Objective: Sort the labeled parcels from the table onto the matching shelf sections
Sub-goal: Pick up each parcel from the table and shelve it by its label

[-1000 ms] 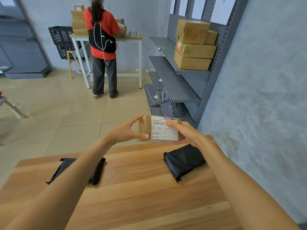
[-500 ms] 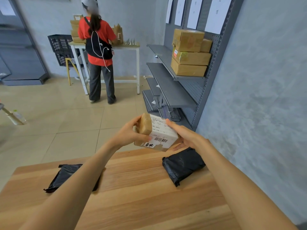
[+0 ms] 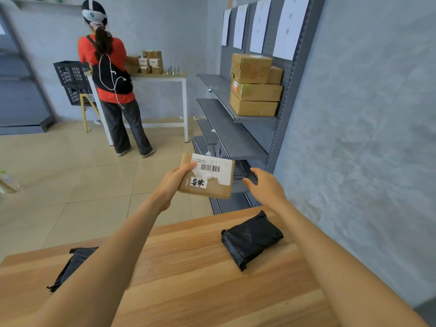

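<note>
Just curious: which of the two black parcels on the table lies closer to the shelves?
The black parcel under the right hand; the other lies far left.

— What's in your grip?
— My left hand (image 3: 173,182) grips a brown parcel (image 3: 207,178) at its nine o'clock edge, barcode label facing me.
— And the other?
— My right hand (image 3: 265,185) hovers at its three o'clock, fingers relaxed, not touching.

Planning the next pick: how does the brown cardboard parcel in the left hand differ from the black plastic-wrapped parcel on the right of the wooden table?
The brown cardboard parcel is a stiff flat box; the black plastic-wrapped parcel is a soft, wrinkled bundle. The cardboard one shows a white barcode label and a handwritten tag; no label is visible on the black one. The cardboard one is held up by the left hand; the black one lies on the wooden table. Both look similar in size.
</note>
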